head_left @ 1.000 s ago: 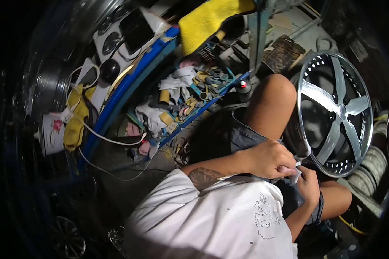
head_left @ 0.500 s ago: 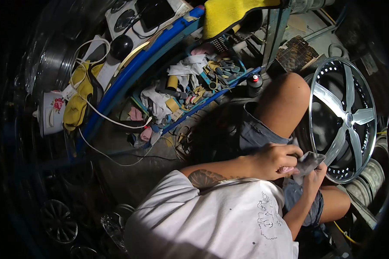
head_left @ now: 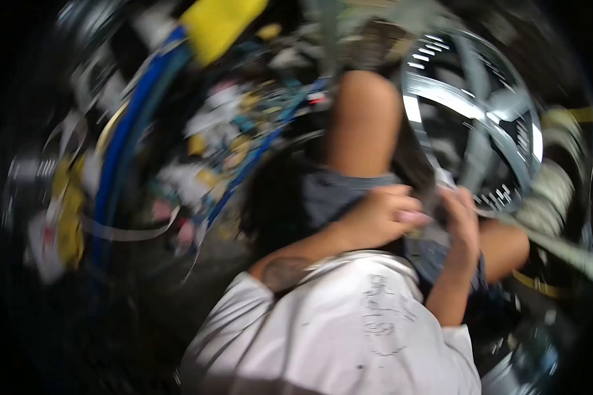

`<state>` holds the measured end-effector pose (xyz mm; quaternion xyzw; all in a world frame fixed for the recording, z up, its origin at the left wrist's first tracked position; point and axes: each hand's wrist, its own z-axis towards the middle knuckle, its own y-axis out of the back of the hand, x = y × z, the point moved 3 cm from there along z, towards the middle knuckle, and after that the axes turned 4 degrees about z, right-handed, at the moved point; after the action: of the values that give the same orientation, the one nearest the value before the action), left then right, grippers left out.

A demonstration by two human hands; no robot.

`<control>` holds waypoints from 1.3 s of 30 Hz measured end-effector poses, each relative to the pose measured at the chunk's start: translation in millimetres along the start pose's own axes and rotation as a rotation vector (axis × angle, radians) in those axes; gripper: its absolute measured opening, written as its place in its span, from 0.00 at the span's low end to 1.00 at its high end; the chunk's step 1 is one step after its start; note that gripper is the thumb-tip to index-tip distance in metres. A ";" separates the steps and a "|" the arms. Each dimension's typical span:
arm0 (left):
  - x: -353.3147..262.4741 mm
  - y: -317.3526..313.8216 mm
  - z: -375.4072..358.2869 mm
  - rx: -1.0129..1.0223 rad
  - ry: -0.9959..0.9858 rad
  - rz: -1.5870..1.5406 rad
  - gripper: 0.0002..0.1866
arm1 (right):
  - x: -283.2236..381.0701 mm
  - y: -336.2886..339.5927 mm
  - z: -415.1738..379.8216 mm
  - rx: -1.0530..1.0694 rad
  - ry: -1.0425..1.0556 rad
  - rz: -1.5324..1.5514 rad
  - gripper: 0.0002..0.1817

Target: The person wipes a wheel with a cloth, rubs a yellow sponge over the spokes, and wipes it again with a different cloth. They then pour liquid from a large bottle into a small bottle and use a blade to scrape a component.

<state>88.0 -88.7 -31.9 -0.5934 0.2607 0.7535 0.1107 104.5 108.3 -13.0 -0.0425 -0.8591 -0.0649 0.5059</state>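
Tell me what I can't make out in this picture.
Head view throughout:
Small pink shape by the left hand: blur hides what it is.
Right hand: blur hides whether it grips anything.
Black drawing on the white cloth shirt: blurred.
Heap of white and yellow pieces: blur hides individual items.
Flat yellow sheet: top edge cuts it off.

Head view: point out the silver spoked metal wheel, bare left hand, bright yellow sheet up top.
Silver spoked metal wheel [head_left: 487, 117]: head view, hub where spokes meet.
Bare left hand [head_left: 378, 216]: head view, back of hand.
Bright yellow sheet [head_left: 221, 26]: head view, middle of visible face, blurred.
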 end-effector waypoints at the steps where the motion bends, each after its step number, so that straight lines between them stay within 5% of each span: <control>1: 0.5 9.2 4.1 0.005 -0.016 -0.065 0.11 | -8.5 9.6 15.8 0.137 -0.005 0.014 0.16; 3: -7.1 24.1 3.9 0.159 0.529 -0.538 0.13 | -10.7 13.8 19.6 0.326 -0.136 0.352 0.25; 4: -5.0 26.7 7.8 0.111 0.410 -0.467 0.13 | -27.2 22.6 20.2 0.383 -0.229 0.556 0.28; 5: -6.9 36.4 12.6 0.133 0.442 -0.415 0.15 | -14.2 11.4 8.5 0.208 -0.266 0.642 0.30; 7: -2.0 39.3 24.0 0.124 0.377 -0.331 0.16 | -44.5 32.2 17.2 0.626 -0.179 0.961 0.31; 13: 3.3 21.7 40.5 0.263 0.350 -0.404 0.19 | -72.5 14.6 -5.5 0.422 -0.041 0.780 0.31; 18: -3.3 18.6 45.9 0.275 0.353 -0.398 0.22 | -52.4 27.3 -39.2 0.413 0.119 1.356 0.38; 22: -14.6 9.3 44.8 0.272 0.450 -0.535 0.22 | -42.5 38.5 -36.0 0.311 0.239 0.863 0.62; 24: -18.7 3.6 50.6 0.304 0.545 -0.637 0.21 | -54.9 31.2 -37.2 0.277 0.264 0.825 0.63; 25: -19.8 1.0 54.3 0.265 0.560 -0.610 0.21 | -58.4 31.3 -43.7 0.319 0.241 0.665 0.63; 27: -21.1 -5.2 56.1 0.176 0.605 -0.554 0.21 | -59.2 35.5 -45.6 0.347 0.387 0.841 0.59; 29: -19.5 -6.0 56.2 0.140 0.604 -0.547 0.21 | -61.6 38.1 -40.9 0.191 0.280 1.230 0.58; 33: -20.0 -12.1 58.0 0.140 0.615 -0.535 0.20 | -114.0 6.2 -25.4 0.345 0.102 1.002 0.55; 34: -20.1 -13.3 58.4 0.133 0.625 -0.527 0.20 | -115.8 3.7 -29.9 0.300 0.082 0.965 0.41; 39: -15.5 -9.2 60.2 0.184 0.653 -0.566 0.20 | -102.3 7.1 -31.6 0.150 0.004 0.916 0.26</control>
<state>46.2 -47.1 -9.9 -0.8360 0.1754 0.4401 0.2770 182.3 109.7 -86.8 -0.3807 -0.7533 0.2276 0.4856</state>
